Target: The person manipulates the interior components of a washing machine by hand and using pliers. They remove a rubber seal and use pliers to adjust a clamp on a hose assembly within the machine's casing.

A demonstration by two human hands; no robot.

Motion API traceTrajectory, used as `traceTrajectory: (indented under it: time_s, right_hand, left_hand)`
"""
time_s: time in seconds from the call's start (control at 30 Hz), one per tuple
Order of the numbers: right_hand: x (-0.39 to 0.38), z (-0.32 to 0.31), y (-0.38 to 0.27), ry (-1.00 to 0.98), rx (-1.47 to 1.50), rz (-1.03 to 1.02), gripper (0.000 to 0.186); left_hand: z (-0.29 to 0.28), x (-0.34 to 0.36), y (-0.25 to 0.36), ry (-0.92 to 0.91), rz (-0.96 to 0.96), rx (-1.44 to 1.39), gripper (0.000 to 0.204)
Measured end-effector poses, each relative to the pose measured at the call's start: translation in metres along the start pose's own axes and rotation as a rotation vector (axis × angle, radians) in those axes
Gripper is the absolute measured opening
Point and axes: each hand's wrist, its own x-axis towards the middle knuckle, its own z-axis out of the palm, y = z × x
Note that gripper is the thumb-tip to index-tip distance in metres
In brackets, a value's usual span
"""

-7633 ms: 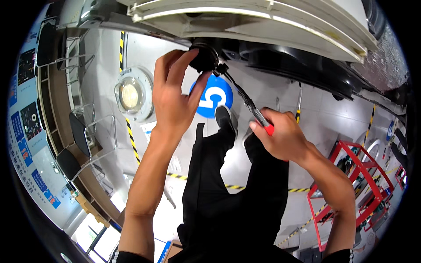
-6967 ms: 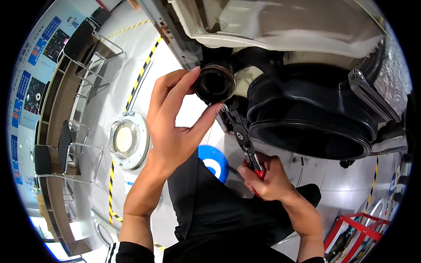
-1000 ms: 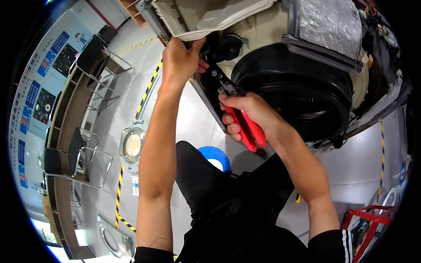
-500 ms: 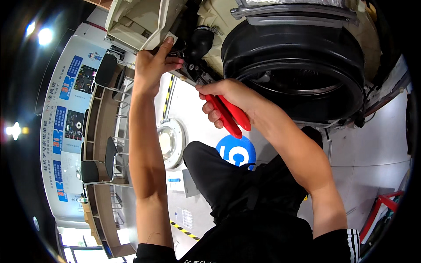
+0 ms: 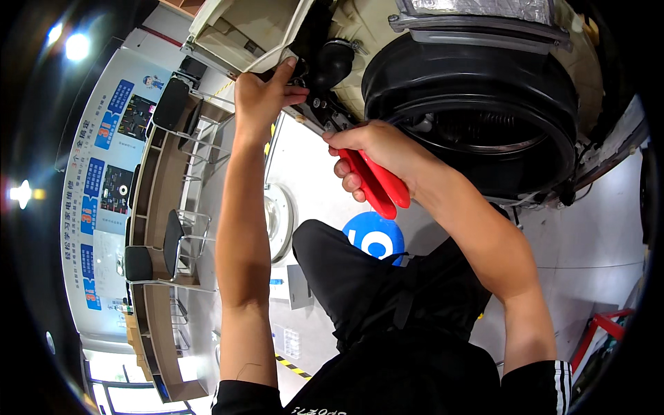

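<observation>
My right hand (image 5: 366, 149) is closed around red-handled pliers (image 5: 375, 181). Their metal head (image 5: 339, 123) points up and left at a dark metal bracket (image 5: 320, 111) on an opened front-loading washing machine. My left hand (image 5: 263, 97) is at the corner of the machine's cream housing (image 5: 238, 34). Its thumb presses near that corner and its fingers curl toward dark parts beside the bracket; what they grip is hidden. Just right of the left hand, a black rubber hose (image 5: 335, 63) is fixed with a clamp. The black door gasket (image 5: 470, 90) rings the drum opening, right of the pliers.
A round white door ring (image 5: 278, 221) lies on the floor beyond my left forearm. Near my knees is a blue round floor mark (image 5: 374, 236). Chairs (image 5: 171, 104) and a long desk (image 5: 155, 207) line the left. A red frame (image 5: 598, 332) stands at the lower right.
The whole view has shifted, so the machine and both hands appear slightly farther right. Against the machine, the hands and pliers keep nearly the same place and grip.
</observation>
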Motion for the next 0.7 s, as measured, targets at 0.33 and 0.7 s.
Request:
traceTrajectory:
  time_s: [0.33, 0.7]
  right_hand:
    - [-0.009, 0.009, -0.005, 0.106, -0.186, -0.041, 0.027]
    - [-0.015, 0.012, -0.009, 0.13, -0.291, -0.045, 0.027]
  left_hand:
    - [0.006, -0.001, -0.004, 0.095, 0.028, 0.122, 0.031]
    - [0.003, 0.001, -0.006, 0.034, 0.009, 0.03, 0.036]
